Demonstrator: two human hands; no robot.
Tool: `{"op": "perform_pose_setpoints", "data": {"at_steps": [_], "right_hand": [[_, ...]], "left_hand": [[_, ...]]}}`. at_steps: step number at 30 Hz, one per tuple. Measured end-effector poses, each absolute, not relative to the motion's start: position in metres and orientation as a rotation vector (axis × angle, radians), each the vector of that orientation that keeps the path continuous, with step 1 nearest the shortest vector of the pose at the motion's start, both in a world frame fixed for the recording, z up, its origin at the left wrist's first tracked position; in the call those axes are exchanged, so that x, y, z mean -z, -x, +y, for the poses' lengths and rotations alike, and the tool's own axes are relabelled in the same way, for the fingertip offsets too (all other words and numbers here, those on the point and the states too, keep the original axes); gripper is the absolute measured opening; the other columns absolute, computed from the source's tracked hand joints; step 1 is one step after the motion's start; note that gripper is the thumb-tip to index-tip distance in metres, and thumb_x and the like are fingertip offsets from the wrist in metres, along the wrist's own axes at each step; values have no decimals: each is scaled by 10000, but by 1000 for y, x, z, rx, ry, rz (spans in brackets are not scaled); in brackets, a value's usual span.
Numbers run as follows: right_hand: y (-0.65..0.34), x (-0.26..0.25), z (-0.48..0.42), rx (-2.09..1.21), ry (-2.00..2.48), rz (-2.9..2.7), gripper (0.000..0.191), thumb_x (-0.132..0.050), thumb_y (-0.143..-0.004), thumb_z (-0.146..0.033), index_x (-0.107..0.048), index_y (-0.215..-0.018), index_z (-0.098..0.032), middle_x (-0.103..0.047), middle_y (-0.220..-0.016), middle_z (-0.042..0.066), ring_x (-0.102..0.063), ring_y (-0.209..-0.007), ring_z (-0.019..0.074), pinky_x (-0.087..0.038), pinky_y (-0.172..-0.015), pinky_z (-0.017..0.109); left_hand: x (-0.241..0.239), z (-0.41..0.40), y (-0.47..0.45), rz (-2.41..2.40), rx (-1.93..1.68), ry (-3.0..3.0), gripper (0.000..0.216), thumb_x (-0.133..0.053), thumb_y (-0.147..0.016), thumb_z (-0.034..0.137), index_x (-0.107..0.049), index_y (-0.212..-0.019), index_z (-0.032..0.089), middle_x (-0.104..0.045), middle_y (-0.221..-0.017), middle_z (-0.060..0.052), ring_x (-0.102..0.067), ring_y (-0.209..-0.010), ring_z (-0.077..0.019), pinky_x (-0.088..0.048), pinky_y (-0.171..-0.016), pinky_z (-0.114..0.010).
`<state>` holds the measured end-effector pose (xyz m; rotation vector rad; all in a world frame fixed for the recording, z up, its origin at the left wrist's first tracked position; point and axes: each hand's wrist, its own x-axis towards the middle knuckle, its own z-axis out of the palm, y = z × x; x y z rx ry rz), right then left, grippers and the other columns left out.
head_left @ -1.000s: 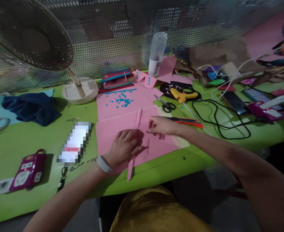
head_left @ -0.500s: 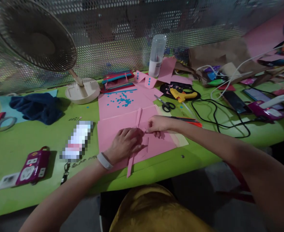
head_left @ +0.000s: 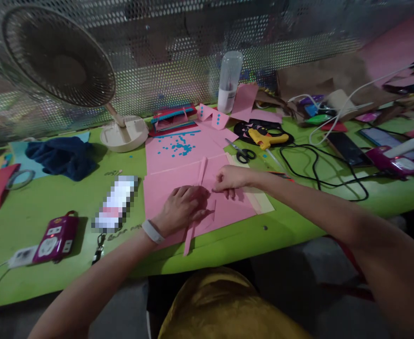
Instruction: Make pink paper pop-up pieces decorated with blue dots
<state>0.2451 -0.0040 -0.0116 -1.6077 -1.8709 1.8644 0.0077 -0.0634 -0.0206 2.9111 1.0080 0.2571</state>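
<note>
My left hand (head_left: 181, 208) lies palm down on a pink paper sheet (head_left: 164, 188) at the table's near edge, fingers curled over a long pink paper strip (head_left: 189, 238) that runs from under the hand past the sheet's front edge. My right hand (head_left: 230, 179) is just to its right, fingertips pinched together on the pink paper near the strip's upper part (head_left: 202, 169). What the pinch holds is too small to name. A second pink sheet (head_left: 182, 153) behind carries several small blue paper bits (head_left: 179, 147).
On the green table (head_left: 51, 197): a fan (head_left: 62, 66) at back left, dark blue cloth (head_left: 62, 155), purple power strip (head_left: 55, 238), scissors (head_left: 240, 151), yellow glue gun (head_left: 265, 138), black cable (head_left: 316, 169), a white bottle (head_left: 228, 80), phones and clutter at right.
Both hands stay on the pink sheet; my right hand has crept slightly left toward the strip. The view has shifted a little to the left.
</note>
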Motion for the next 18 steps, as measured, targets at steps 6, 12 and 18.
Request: {"op": "perform_pose_setpoints", "data": {"at_steps": [6,12,18], "right_hand": [[-241,17,-2,-1951,1626,-1899,304,-733,-833,-278,-544,-634,-148,-642,-457,15,-602,-379,115,-489,-428,189],[-241,18,-2,-1963,1628,-1893,316,-715,-845,-263,-521,-619,-157,-641,-452,16,-594,-368,116,-477,-411,190],[-241,16,-3,-1932,1642,-1897,301,-687,-863,-208,-510,-624,-160,-647,-460,21,-612,-388,127,-517,-456,210]], "left_hand": [[7,-51,-7,1003,-365,-2683,365,-470,-973,453,-669,-1168,218,-644,-1214,-113,-606,-1063,-243,-484,-892,-390],[-14,-21,-28,1393,42,-2007,530,-538,-871,586,-608,-558,164,-601,-497,-35,-555,-469,-138,-413,-529,-258],[-4,-6,-42,1378,170,-1797,532,-706,-745,574,-511,-447,179,-498,-382,-2,-451,-366,-106,-338,-434,-250]]}}
